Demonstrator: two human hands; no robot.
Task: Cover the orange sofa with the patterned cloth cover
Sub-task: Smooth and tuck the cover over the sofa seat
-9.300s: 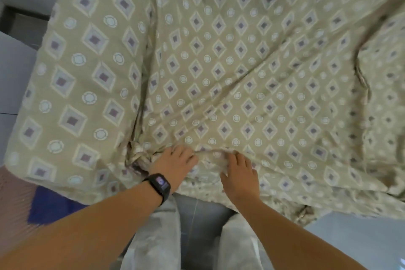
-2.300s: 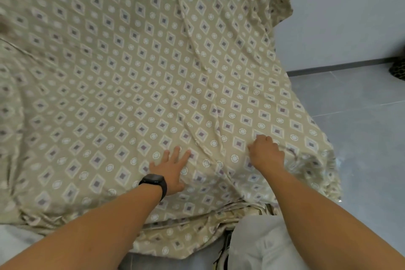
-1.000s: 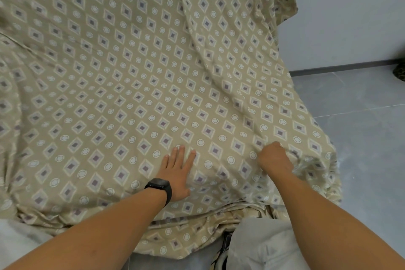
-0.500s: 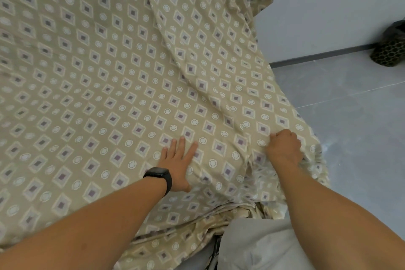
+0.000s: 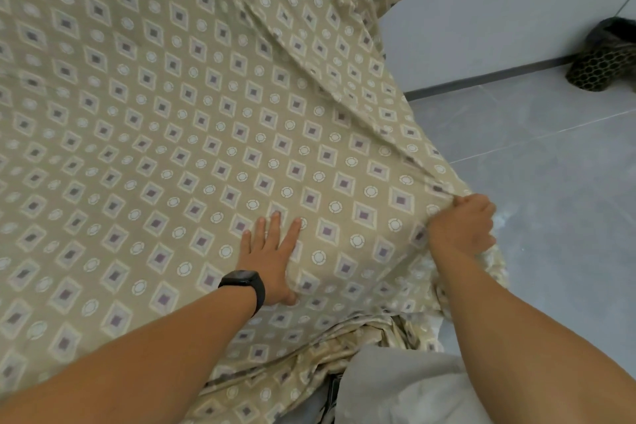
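The beige patterned cloth cover [image 5: 179,120], printed with diamonds and circles, is spread over the whole sofa, so no orange upholstery shows. My left hand [image 5: 272,258], with a black watch on the wrist, presses flat on the cloth with straight fingers near the front of the seat. My right hand [image 5: 463,225] grips a bunch of the cloth at the sofa's right front corner, and a tight crease runs from that fist up towards the back. The cover's lower edge lies bunched by my knees.
Grey tiled floor [image 5: 557,189] stretches to the right of the sofa. A pale wall [image 5: 499,10] with a dark skirting strip stands behind it. A dark mesh basket [image 5: 605,58] sits on the floor at the far right by the wall.
My right hand has dragged its bunch of cloth further right and down to the corner, flattening the cover. My left hand stays pressed in the same spot. The view has turned right, showing the basket.
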